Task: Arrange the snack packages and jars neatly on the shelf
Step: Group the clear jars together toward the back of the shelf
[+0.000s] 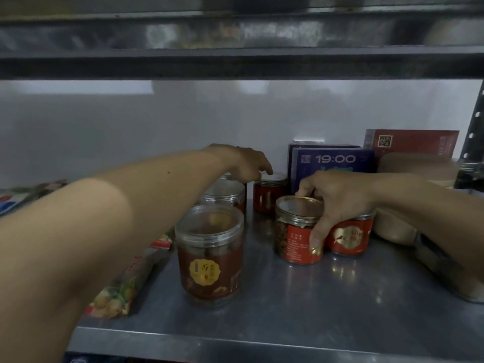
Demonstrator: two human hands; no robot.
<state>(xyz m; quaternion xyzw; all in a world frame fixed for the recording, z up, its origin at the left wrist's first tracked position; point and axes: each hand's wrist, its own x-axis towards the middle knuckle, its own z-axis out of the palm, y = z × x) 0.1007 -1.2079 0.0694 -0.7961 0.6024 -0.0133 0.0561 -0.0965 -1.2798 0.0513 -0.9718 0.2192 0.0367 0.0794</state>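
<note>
Metal shelf (327, 305): steel surface, front lip visible, a second shelf overhead.

Front jar (209, 254): clear plastic, clear lid, red label with a gold emblem; stood upright near the front, left of centre, untouched.

Second jar (225, 193): clear lid, directly behind the front jar, partly hidden by the left forearm. A third lid is glimpsed behind it, under the left hand.

Back jar (268, 193): small, red contents, upright at the rear, just left of the blue box.

Held jar (297, 230): red label, metal-rimmed lid, upright on the shelf at centre right. It is grasped from above by the right hand (337, 197), fingers on the far rim, thumb down the front of the label.

Red jar (351, 235): bird emblem on the label, touching the held jar on its right, partly covered by the right hand.

Left hand (246, 163): reached to the rear, fingers curled downward over the rear lids; whether anything is gripped cannot be told.

Blue box (332, 163): marked "19:00", upright at the back.

Red box (416, 142): upright at the back right.

Snack packet (123, 289): laid flat at the left, under the left forearm.

Beige containers (416, 169): blurred, at far right.
</note>
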